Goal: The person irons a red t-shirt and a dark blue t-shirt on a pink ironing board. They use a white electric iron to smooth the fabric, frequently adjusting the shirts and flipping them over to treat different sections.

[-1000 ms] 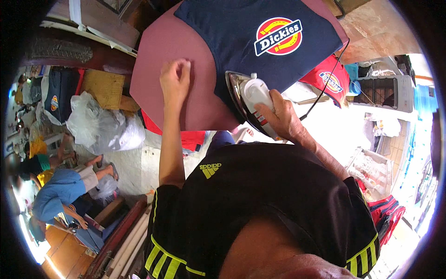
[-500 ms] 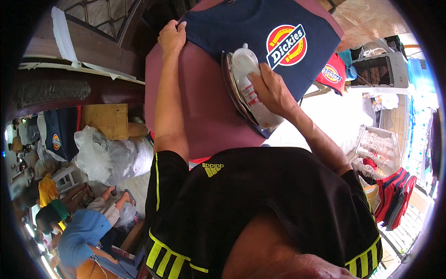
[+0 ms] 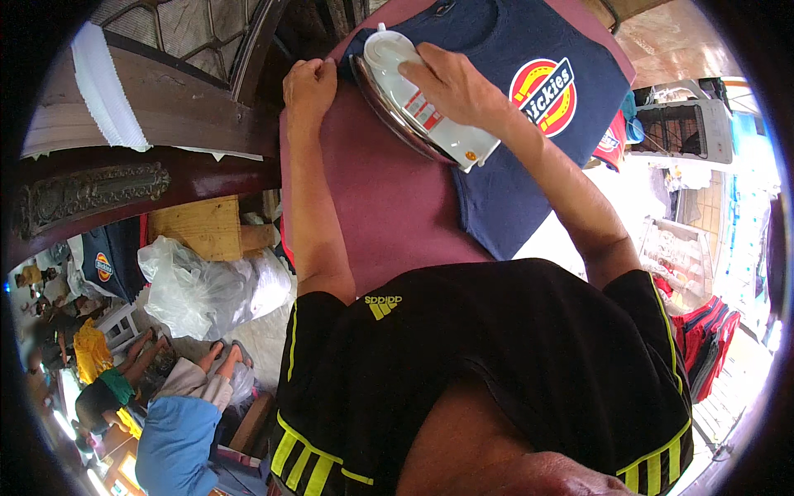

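Observation:
A navy T-shirt (image 3: 504, 207) with a round red, yellow and white print lies over a maroon padded ironing surface (image 3: 380, 223). My right hand (image 3: 463, 89) is wrapped round the handle of a white electric iron (image 3: 426, 116), its metal soleplate edge facing left. The iron rests across the shirt's left part and overhangs the maroon cover. At the far left corner of the shirt, my left hand (image 3: 311, 89) is closed on the sleeve edge, close to the iron's tip. The fingertips of this hand are partly hidden.
A dark wooden frame (image 3: 190, 178) runs along the left. Below it lie a clear plastic bag (image 3: 203, 285) and a wooden block (image 3: 198, 227). A person in a blue top (image 3: 178, 442) bends at lower left, others beyond. Folded red and dark garments (image 3: 703, 343) hang at right.
My right hand has pushed the iron farther away and leftward, toward my left hand. The left hand keeps its hold on the shirt. The view has shifted slightly.

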Tool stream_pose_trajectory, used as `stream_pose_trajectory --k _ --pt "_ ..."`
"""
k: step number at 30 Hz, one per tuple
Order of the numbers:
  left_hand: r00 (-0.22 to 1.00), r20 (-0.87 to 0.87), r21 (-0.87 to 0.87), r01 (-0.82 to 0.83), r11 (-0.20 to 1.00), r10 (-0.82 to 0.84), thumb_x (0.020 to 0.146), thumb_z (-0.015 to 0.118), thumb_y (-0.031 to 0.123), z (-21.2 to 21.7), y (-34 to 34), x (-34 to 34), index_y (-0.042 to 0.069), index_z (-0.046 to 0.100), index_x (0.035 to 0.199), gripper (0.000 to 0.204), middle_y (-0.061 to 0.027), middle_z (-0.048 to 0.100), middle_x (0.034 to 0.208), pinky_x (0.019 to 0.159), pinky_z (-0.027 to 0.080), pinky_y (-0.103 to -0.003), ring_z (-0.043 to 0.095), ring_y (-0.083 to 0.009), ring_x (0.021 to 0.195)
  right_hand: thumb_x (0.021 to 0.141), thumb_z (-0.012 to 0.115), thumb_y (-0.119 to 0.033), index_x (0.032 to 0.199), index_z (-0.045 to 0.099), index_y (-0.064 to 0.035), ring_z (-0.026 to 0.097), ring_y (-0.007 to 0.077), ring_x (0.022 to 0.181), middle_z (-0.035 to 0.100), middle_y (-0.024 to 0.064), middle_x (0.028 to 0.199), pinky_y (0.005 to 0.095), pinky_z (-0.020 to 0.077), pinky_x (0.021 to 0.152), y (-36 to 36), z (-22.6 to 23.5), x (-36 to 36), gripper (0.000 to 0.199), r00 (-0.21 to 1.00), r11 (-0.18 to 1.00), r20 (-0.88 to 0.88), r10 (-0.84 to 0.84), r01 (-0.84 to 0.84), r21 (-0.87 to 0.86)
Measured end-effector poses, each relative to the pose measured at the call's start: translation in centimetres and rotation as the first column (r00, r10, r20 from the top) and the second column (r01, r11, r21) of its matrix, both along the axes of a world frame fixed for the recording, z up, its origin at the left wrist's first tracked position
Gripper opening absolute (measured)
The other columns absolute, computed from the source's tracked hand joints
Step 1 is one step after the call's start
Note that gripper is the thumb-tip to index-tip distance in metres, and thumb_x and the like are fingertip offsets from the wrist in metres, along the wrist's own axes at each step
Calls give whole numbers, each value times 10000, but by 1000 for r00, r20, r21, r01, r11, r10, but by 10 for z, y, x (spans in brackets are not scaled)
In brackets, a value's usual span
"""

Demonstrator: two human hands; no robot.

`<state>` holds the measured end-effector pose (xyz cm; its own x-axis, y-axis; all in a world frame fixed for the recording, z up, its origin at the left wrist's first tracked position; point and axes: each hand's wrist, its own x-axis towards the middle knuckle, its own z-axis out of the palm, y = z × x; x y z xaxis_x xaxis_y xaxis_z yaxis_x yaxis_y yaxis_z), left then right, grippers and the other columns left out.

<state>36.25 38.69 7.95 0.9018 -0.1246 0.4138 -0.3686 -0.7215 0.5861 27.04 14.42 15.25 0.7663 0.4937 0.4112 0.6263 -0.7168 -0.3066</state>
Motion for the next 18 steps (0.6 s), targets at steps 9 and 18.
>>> stream_pose_trajectory --k 9,18 --pt "986 51 -340 -130 931 157 872 629 163 -23 5 -5 -19 673 806 199 -175 628 743 657 485 -437 634 -341 705 851 600 -16 1192 616 -39 624 261 785 550 140 884 332 546 702 11 -5 37 342 986 993 157 59 -42 -107" --pt "998 -36 -95 -62 994 59 977 518 327 -16 -5 6 16 729 892 385 -209 690 887 813 505 -454 668 -373 867 835 514 -263 942 572 -133 519 161 764 513 43 796 289 349 632 1 -30 28 178 657 794 752 61 424 -435"
